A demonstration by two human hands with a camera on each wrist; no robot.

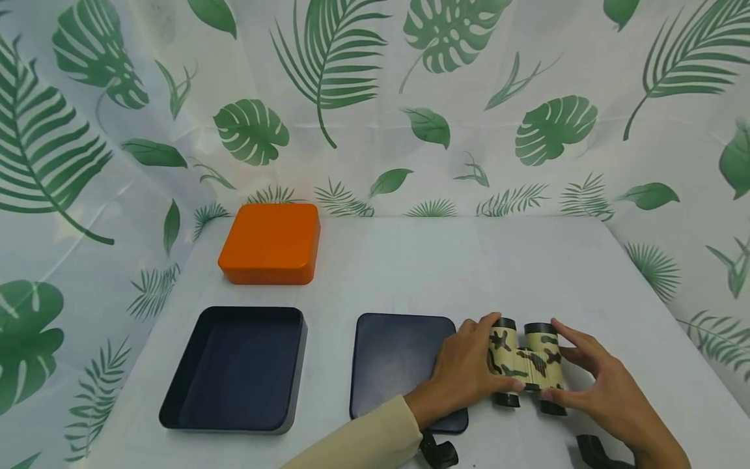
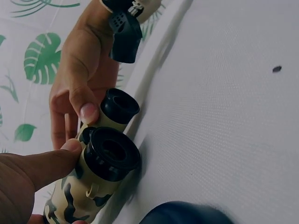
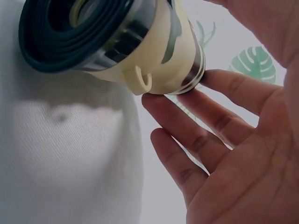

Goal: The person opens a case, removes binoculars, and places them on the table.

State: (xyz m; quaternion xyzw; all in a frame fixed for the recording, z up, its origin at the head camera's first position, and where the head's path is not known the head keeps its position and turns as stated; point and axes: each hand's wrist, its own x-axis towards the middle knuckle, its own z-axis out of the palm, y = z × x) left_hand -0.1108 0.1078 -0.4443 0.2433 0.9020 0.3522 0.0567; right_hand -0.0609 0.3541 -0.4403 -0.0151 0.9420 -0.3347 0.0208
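A pair of camouflage-patterned binoculars (image 1: 533,365) is between both hands, near the table's right front. My left hand (image 1: 465,365) grips the left barrel, with the thumb on the side nearest me and fingers at the far end. On the other barrel, my right hand (image 1: 603,384) holds with its thumb near the eyepiece and its fingers along the outer side. The left wrist view shows the black eyepieces (image 2: 112,151) and the left thumb pressing beside one. Seen from the right wrist, the right hand's fingers (image 3: 187,126) are spread, with some fingertips touching the barrel.
A flat dark navy lid or panel (image 1: 398,365) lies partly under the left forearm. Left of it stands an open dark navy box (image 1: 234,371). Behind that sits an orange box (image 1: 272,244). A leaf-printed cloth (image 1: 363,130) hangs behind the white table (image 1: 469,267).
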